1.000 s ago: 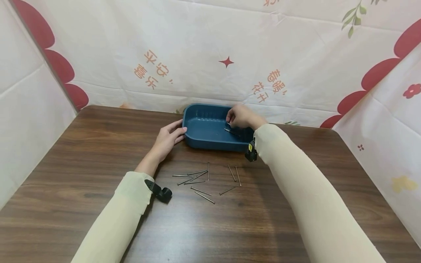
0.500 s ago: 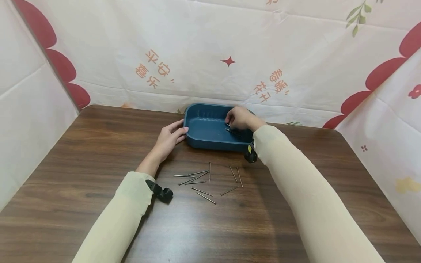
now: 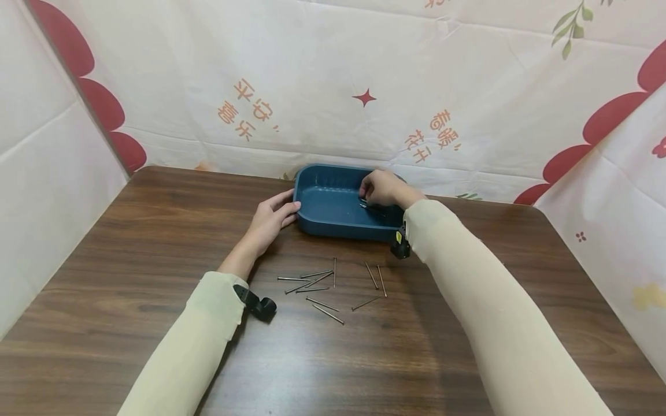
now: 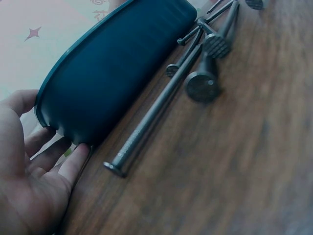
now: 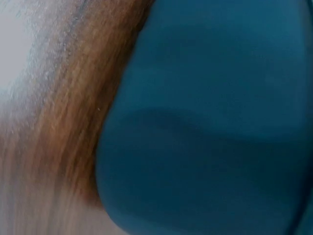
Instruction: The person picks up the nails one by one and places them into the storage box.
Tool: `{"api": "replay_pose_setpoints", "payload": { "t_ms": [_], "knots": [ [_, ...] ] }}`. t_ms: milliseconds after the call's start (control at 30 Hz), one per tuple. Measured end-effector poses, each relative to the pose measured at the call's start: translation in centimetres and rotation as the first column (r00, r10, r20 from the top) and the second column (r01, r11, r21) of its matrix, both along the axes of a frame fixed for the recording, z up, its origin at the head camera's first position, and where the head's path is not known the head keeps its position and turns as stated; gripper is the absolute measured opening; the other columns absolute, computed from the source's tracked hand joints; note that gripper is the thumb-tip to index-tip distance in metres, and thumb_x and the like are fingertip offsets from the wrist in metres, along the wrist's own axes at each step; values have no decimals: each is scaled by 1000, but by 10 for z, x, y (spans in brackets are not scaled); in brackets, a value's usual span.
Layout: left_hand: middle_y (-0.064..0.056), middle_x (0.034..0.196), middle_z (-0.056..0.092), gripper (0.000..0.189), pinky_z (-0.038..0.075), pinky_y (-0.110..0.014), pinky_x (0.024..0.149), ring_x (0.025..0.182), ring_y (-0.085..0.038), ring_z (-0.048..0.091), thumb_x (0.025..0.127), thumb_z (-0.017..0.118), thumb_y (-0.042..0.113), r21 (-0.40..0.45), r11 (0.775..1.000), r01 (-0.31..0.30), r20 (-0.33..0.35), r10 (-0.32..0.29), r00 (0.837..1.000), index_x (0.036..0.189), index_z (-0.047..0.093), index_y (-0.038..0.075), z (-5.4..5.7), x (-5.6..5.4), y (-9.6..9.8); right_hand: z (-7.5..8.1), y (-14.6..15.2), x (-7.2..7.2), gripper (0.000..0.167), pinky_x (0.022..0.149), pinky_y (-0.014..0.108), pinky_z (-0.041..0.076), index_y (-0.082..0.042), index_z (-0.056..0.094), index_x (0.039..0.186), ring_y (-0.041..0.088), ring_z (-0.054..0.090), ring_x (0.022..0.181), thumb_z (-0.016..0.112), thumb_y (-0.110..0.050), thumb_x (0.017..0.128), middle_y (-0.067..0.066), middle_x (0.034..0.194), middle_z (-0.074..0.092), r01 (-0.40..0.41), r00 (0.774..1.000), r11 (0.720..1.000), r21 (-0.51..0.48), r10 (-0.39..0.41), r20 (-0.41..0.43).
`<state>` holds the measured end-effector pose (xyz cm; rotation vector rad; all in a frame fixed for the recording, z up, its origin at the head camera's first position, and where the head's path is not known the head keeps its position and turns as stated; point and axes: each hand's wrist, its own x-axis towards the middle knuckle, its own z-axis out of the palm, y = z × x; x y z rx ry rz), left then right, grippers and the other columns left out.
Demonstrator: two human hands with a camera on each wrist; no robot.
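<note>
A blue rectangular tray [image 3: 333, 230] stands at the back of the wooden table. My left hand [image 3: 269, 221] grips its left end; in the left wrist view the thumb is at the rim and the fingers lie against the outer wall. Inside the right part of the tray, my right hand [image 3: 384, 188] pinches a nail [image 3: 362, 200] with curled fingers, the palm side hidden. Beside it lies another nail [image 3: 370, 209] on the tray floor, partly covered by the hand. The right wrist view shows only the tray's blurred outer wall [image 5: 205, 98].
Several long steel nails lie loose on the table in front of the tray, some crossing in a pile [image 3: 312, 282], others apart, such as a nail [image 3: 328, 314] nearer me. A printed cloth [image 3: 312, 86] hangs right behind the table's back edge.
The right fingertips have shifted slightly within the tray, closer to the nail lying there. My left hand keeps its place on the tray; the whole head view has drifted a little.
</note>
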<state>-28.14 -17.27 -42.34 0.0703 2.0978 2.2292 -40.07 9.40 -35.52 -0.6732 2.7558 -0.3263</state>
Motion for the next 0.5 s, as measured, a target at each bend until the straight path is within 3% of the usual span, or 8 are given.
{"api": "replay_pose_setpoints", "payload": {
  "t_ms": [133, 300, 500],
  "knots": [
    [-15, 158, 44, 56, 50, -36, 113, 139, -29, 53, 104, 57, 21, 6, 1000, 1, 3, -1, 1000, 155, 40, 6, 0, 1, 1, 12, 4, 2, 21, 76, 34, 55, 2, 70, 106, 26, 62, 89, 64, 4, 86, 17, 101, 70, -14, 1000, 999, -33, 14, -11],
    [-16, 157, 45, 56, 51, -32, 110, 138, -29, 54, 103, 57, 21, 17, 1000, 0, 7, 0, 1000, 155, 40, 6, 0, -1, 0, 40, 10, 10, 19, 60, 26, 54, 2, 70, 105, 22, 61, 78, 63, 4, 87, 14, 92, 69, -38, 999, 994, -104, 34, -39],
    [-16, 157, 45, 56, 51, -30, 110, 138, -29, 53, 104, 56, 21, 5, 1000, -5, 9, 5, 1000, 156, 39, 7, -1, 0, 0, 78, 26, 30, 19, 68, 28, 60, -3, 72, 109, 26, 68, 90, 64, -2, 91, 16, 101, 73, -65, 996, 992, -107, 57, -74]
  ]
}}
